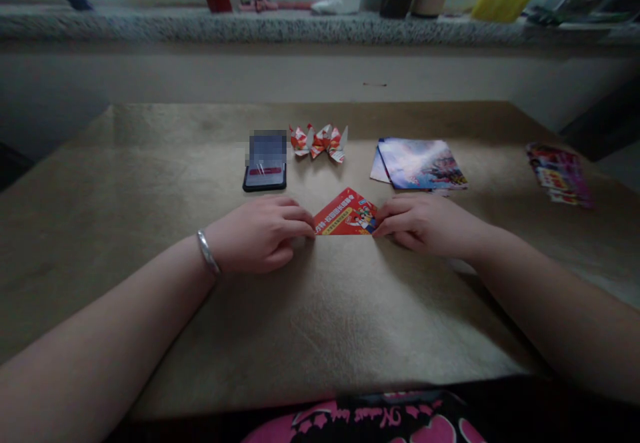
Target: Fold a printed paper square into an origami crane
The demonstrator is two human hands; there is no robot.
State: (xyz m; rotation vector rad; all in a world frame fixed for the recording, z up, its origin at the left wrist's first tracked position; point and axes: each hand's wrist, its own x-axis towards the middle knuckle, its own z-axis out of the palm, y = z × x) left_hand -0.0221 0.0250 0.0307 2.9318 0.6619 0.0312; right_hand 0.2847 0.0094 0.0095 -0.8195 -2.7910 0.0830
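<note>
A red printed paper (346,214), folded into a triangle, lies flat on the tan table (150,183) in front of me. My left hand (260,233) pinches its left corner, fingers curled; a silver bangle sits on that wrist. My right hand (425,223) pinches the right corner the same way. Both hands rest on the tabletop.
Behind the paper lie a dark phone (265,163), folded red-and-white paper cranes (320,141) and a stack of coloured paper sheets (423,163). More printed sheets (560,175) lie at the far right. A stone windowsill (300,26) with bottles and clutter runs along the back.
</note>
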